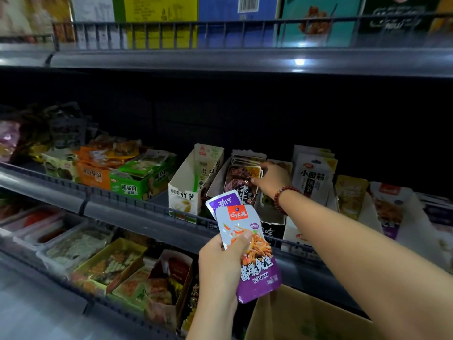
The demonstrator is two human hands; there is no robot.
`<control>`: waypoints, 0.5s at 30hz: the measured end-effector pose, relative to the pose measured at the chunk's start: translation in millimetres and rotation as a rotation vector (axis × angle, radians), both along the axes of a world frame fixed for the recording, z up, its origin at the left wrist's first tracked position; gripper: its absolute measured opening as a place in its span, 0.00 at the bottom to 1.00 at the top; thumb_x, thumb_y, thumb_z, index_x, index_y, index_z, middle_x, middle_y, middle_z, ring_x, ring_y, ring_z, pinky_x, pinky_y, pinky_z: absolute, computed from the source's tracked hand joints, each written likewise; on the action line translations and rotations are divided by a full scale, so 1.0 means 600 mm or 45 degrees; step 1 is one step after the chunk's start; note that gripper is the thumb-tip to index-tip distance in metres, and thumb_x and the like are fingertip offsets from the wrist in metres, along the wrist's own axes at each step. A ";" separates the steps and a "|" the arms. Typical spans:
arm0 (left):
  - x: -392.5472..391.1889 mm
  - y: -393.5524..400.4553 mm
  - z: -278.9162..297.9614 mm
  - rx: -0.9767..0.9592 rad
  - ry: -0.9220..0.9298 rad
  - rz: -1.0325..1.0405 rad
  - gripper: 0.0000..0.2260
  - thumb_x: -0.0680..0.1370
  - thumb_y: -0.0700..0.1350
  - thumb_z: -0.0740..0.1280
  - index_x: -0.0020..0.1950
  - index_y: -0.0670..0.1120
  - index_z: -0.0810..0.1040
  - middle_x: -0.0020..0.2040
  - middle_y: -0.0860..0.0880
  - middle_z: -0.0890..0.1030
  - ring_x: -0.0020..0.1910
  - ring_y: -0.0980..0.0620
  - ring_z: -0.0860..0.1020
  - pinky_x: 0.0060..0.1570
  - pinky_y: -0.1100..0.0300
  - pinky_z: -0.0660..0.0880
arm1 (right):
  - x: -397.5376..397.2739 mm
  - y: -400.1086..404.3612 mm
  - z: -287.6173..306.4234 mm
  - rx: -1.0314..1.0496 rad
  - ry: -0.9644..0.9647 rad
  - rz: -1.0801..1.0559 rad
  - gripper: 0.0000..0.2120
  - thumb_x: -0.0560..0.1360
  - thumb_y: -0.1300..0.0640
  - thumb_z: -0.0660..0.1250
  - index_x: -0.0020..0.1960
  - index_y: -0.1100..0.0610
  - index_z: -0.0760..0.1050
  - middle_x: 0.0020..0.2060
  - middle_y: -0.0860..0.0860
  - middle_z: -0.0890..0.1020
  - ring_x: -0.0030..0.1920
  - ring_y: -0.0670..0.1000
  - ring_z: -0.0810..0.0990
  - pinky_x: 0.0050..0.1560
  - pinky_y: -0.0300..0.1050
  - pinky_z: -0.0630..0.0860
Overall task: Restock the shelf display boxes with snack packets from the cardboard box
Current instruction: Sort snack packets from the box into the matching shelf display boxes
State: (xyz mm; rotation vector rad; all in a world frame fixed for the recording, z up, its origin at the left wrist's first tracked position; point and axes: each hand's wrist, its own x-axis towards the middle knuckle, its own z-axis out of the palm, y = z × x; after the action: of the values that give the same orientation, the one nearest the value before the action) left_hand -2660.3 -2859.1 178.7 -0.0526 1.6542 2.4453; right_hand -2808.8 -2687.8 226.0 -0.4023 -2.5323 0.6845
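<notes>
**Two hands at the middle shelf, purple packets in the left one**

On the far left of the middle shelf (117,192) lie loose dark and pink bags, blurred. Next to them stand an orange display box (94,176) and a green display box (139,184), both filled with flat packets. Right of the green one stands a tall white display box (188,190), tilted back, and its inside looks mostly bare.

Below, on the lower shelf, there are clear trays and a yellow-edged box (110,263) with snacks.

In the near middle, the left hand (220,263) holds two purple and white snack packets (252,253) together. The thumb presses on the front packet and the fingers are curled behind. The second packet shows its top edge behind the first one.

Just right of the white box is a row of dark packets (241,180) standing in their own display box. The right hand (273,179) reaches far to this row; its fingertips pinch the top right corner of the front dark packet. A bracelet of red beads (282,197) is around the wrist.

To the right of this hand stand white packets with black letters (315,177), then a yellow packet (350,195) and more packets, blurred.

At the near right bottom, under the right forearm, the open cardboard box (306,317) is visible; what is inside I cannot tell.
</notes>
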 end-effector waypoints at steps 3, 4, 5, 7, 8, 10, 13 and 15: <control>0.000 -0.001 0.002 0.033 -0.001 -0.013 0.06 0.74 0.42 0.73 0.49 0.42 0.81 0.38 0.46 0.86 0.36 0.47 0.85 0.33 0.57 0.80 | -0.011 -0.004 0.011 0.200 -0.138 -0.066 0.34 0.70 0.42 0.72 0.70 0.56 0.67 0.69 0.55 0.67 0.64 0.57 0.72 0.58 0.49 0.76; -0.001 -0.002 0.003 0.041 0.000 -0.016 0.07 0.74 0.42 0.73 0.49 0.42 0.81 0.39 0.45 0.86 0.37 0.46 0.85 0.34 0.56 0.81 | -0.016 -0.006 0.015 0.252 -0.177 -0.093 0.37 0.69 0.40 0.72 0.70 0.57 0.66 0.69 0.56 0.65 0.66 0.58 0.69 0.60 0.51 0.74; -0.003 -0.003 0.003 0.046 0.002 -0.019 0.07 0.74 0.43 0.73 0.49 0.42 0.81 0.39 0.45 0.86 0.37 0.46 0.85 0.35 0.56 0.81 | -0.021 -0.006 0.019 0.294 -0.211 -0.119 0.38 0.69 0.39 0.71 0.71 0.57 0.65 0.70 0.56 0.63 0.68 0.59 0.66 0.63 0.53 0.72; -0.006 -0.006 0.006 0.070 0.000 -0.022 0.07 0.74 0.42 0.73 0.50 0.41 0.81 0.39 0.45 0.86 0.37 0.46 0.85 0.35 0.56 0.80 | -0.032 -0.005 0.025 0.325 -0.241 -0.136 0.36 0.69 0.40 0.71 0.70 0.57 0.66 0.70 0.56 0.64 0.70 0.60 0.63 0.66 0.55 0.68; -0.008 -0.007 0.007 0.088 -0.005 -0.020 0.07 0.74 0.42 0.73 0.50 0.41 0.81 0.39 0.44 0.86 0.37 0.46 0.85 0.34 0.56 0.80 | -0.038 -0.005 0.027 0.312 -0.242 -0.131 0.34 0.69 0.41 0.71 0.68 0.56 0.67 0.68 0.56 0.67 0.68 0.60 0.66 0.65 0.55 0.69; -0.011 -0.010 0.008 0.109 -0.017 -0.008 0.06 0.74 0.41 0.73 0.49 0.40 0.81 0.39 0.44 0.86 0.36 0.46 0.85 0.32 0.57 0.80 | -0.041 -0.005 0.028 0.261 -0.255 -0.105 0.31 0.70 0.45 0.72 0.67 0.56 0.68 0.65 0.57 0.71 0.65 0.59 0.70 0.61 0.54 0.73; -0.016 -0.012 0.004 0.120 -0.025 0.003 0.04 0.75 0.40 0.72 0.48 0.41 0.81 0.39 0.44 0.86 0.35 0.47 0.85 0.31 0.58 0.79 | -0.041 -0.002 0.030 0.263 -0.290 -0.049 0.30 0.72 0.50 0.72 0.69 0.58 0.66 0.65 0.58 0.72 0.64 0.58 0.72 0.62 0.51 0.73; -0.017 -0.013 0.000 0.098 -0.026 0.006 0.05 0.74 0.41 0.72 0.48 0.41 0.81 0.39 0.45 0.86 0.36 0.47 0.85 0.33 0.57 0.79 | -0.040 -0.001 0.029 0.277 -0.294 -0.028 0.30 0.72 0.48 0.72 0.69 0.59 0.68 0.65 0.58 0.73 0.64 0.58 0.72 0.62 0.50 0.73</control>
State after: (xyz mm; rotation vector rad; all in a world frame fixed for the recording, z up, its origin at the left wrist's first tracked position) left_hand -2670.4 -2866.9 178.7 -0.0704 1.5514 2.5006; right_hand -2833.0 -2688.4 243.3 -0.4541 -2.7785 0.3650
